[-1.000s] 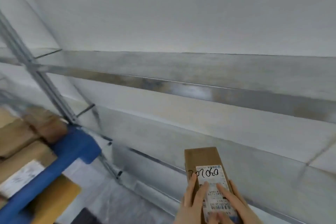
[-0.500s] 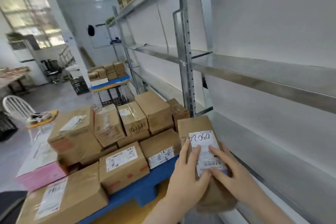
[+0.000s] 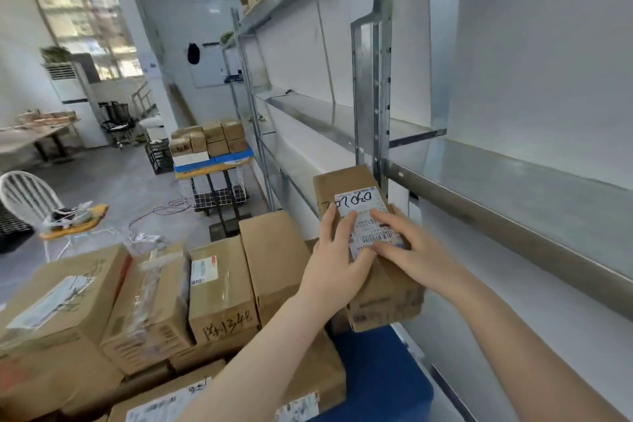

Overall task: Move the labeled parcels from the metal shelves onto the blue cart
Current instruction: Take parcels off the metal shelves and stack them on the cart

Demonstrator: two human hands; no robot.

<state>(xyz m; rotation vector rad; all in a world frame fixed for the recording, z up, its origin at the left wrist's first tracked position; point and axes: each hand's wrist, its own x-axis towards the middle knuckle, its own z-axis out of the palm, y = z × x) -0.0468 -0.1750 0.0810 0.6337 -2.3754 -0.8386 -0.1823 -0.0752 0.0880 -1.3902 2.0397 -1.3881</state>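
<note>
1. Carrying a small brown parcel (image 3: pixel 342 183), the person holds it in the air between both hands, over the near right corner of the blue cart (image 3: pixel 380 373) and close beside the metal shelf (image 3: pixel 513 195).
2. Left hand (image 3: pixel 337 267): it clasps the parcel's left long edge, fingers laid over the top face beside the white label (image 3: pixel 364 204). The thumb is hidden.
3. Right hand (image 3: pixel 414 250): it grips from the opposite side, fingers lying across the lower half of the label, thumb out of sight underneath.
4. The parcel tilts with its far end higher. I can't tell whether its left side brushes the tall box (image 3: pixel 274 260) beside it.
5. Handling, as I judge it: a narrow oblong carton, stiff-walled. It is probably light, since it rides at arm's length with no visible strain.
6. The label looks smooth and could be slick under the fingertips, while bare cardboard gives better purchase. The near end looks a little crumpled, so squeezing there seems unwise.
7. Best hold, I'd say: palms on the two long side walls near the middle, thumbs beneath, just about as now.
8. The cart already carries a crowd of boxes (image 3: pixel 219 288). Bare blue deck shows at the near right corner, which looks like the natural landing spot.
</note>
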